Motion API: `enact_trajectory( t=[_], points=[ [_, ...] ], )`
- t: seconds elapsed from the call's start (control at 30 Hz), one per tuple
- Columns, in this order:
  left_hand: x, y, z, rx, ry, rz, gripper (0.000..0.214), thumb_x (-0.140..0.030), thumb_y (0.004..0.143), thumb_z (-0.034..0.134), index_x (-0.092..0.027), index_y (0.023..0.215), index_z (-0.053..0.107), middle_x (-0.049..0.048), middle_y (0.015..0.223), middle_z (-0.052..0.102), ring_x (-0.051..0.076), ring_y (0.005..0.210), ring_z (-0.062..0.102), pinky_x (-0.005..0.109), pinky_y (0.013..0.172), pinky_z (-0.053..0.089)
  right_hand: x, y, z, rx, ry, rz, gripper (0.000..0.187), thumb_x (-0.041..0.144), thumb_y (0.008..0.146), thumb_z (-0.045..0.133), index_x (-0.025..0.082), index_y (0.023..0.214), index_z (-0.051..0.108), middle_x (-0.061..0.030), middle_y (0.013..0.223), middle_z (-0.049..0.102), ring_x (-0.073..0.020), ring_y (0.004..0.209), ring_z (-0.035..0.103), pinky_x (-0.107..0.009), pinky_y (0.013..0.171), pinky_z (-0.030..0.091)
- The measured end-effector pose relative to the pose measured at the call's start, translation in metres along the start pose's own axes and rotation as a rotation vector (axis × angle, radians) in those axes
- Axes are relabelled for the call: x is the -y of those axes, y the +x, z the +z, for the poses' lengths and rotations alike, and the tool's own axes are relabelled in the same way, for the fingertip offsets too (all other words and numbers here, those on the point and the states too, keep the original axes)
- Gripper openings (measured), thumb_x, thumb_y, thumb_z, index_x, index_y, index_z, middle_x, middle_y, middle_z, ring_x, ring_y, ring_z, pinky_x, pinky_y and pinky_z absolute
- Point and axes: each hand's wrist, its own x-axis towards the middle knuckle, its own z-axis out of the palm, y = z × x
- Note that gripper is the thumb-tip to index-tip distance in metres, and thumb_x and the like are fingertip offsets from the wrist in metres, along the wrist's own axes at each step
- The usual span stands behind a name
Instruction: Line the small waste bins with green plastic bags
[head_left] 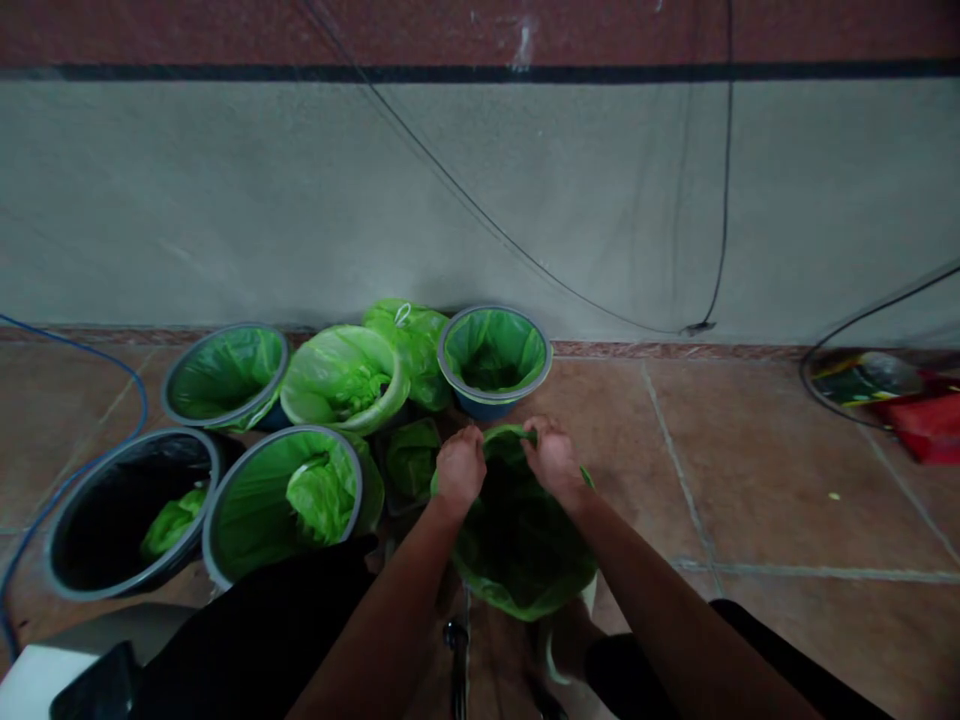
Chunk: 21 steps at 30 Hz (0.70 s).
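A bin with a green bag over its rim (525, 600) stands on the floor between my feet. My left hand (460, 466) is closed on the far left part of the bag's edge. Across from it, my right hand (555, 460) pinches the same edge on the far right. The bag covers the rim all round, and its inside is dark. Just beyond my hands stands a blue bin with a grey rim (495, 395), lined in green. Left of my left hand, a small square container (411, 465) holds green plastic.
Several lined bins, among them a pale green one (300, 385) and a black-lined one (56, 540), stand at left. A knotted green bag (397, 320) leans by the wall. A blue hose (139, 400) crosses the floor. At right lie a black cable (814, 345) and a red object (926, 425).
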Motion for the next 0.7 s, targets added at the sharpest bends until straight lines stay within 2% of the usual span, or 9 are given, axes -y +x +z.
enact_trajectory(
  t=[0.07, 0.17, 0.3, 0.4, 0.47, 0.53, 0.63, 0.7],
  points=[
    [0.007, -0.002, 0.001, 0.019, 0.004, 0.028, 0.022, -0.008, 0.09, 0.045, -0.02, 0.093, 0.062, 0.0051, 0.095, 0.069, 0.017, 0.095, 0.064, 0.027, 0.087, 0.045, -0.011, -0.002, 0.006, 0.011, 0.036, -0.038, 0.016, 0.013, 0.085, 0.046, 0.02, 0.081, 0.06, -0.006, 0.083, 0.063, -0.0193, 0.084, 0.057, -0.03, 0.082, 0.044],
    [0.015, -0.005, -0.001, 0.09, 0.048, 0.078, 0.025, -0.004, 0.086, 0.045, -0.019, 0.093, 0.064, 0.0051, 0.098, 0.069, 0.017, 0.097, 0.063, 0.027, 0.088, 0.045, -0.022, -0.006, 0.004, 0.059, 0.079, -0.13, 0.023, 0.008, 0.084, 0.042, 0.019, 0.078, 0.061, -0.0059, 0.083, 0.063, -0.0178, 0.084, 0.057, -0.028, 0.081, 0.044],
    [0.012, -0.009, -0.006, 0.19, 0.201, 0.08, 0.028, -0.005, 0.085, 0.044, -0.016, 0.094, 0.068, 0.0097, 0.105, 0.068, 0.021, 0.101, 0.061, 0.034, 0.093, 0.045, -0.019, -0.005, -0.007, 0.253, -0.173, -0.127, 0.026, 0.004, 0.079, 0.045, 0.016, 0.079, 0.067, -0.0107, 0.094, 0.065, -0.0215, 0.092, 0.057, -0.033, 0.087, 0.042],
    [0.003, -0.014, -0.014, 0.209, 0.233, 0.042, 0.025, -0.008, 0.081, 0.052, -0.019, 0.091, 0.073, 0.0101, 0.118, 0.065, 0.026, 0.112, 0.057, 0.045, 0.1, 0.041, -0.01, -0.005, -0.017, 0.345, -0.319, -0.079, 0.027, 0.007, 0.077, 0.049, 0.016, 0.085, 0.073, -0.0142, 0.107, 0.066, -0.0279, 0.104, 0.056, -0.04, 0.092, 0.041],
    [-0.003, -0.016, -0.021, 0.195, 0.175, 0.027, 0.024, -0.011, 0.077, 0.059, -0.023, 0.09, 0.075, 0.0076, 0.132, 0.06, 0.03, 0.121, 0.052, 0.051, 0.104, 0.039, -0.008, -0.006, -0.023, 0.343, -0.28, -0.065, 0.029, 0.008, 0.074, 0.053, 0.019, 0.088, 0.075, -0.0136, 0.115, 0.065, -0.03, 0.113, 0.054, -0.042, 0.095, 0.04],
    [-0.009, -0.014, -0.028, 0.147, 0.086, 0.011, 0.024, -0.014, 0.076, 0.062, -0.026, 0.091, 0.075, 0.0049, 0.14, 0.055, 0.03, 0.125, 0.05, 0.052, 0.105, 0.039, -0.008, -0.005, -0.028, 0.292, -0.165, -0.056, 0.031, 0.007, 0.072, 0.053, 0.02, 0.089, 0.075, -0.012, 0.123, 0.064, -0.0277, 0.118, 0.054, -0.04, 0.099, 0.041],
    [-0.015, -0.005, -0.03, 0.011, -0.02, 0.055, 0.026, -0.02, 0.082, 0.061, -0.025, 0.105, 0.071, 0.0056, 0.137, 0.058, 0.024, 0.121, 0.055, 0.043, 0.106, 0.042, -0.01, 0.002, -0.03, 0.169, 0.03, -0.067, 0.031, 0.008, 0.077, 0.05, 0.02, 0.093, 0.074, -0.009, 0.122, 0.065, -0.0204, 0.112, 0.06, -0.032, 0.098, 0.044],
    [-0.018, 0.005, -0.024, -0.022, -0.018, 0.138, 0.029, -0.022, 0.086, 0.059, -0.021, 0.114, 0.067, 0.0073, 0.127, 0.064, 0.022, 0.116, 0.059, 0.037, 0.104, 0.043, -0.009, 0.009, -0.026, 0.146, 0.074, -0.097, 0.03, 0.012, 0.082, 0.05, 0.021, 0.101, 0.072, -0.007, 0.114, 0.069, -0.019, 0.105, 0.063, -0.03, 0.094, 0.047]
  ],
)
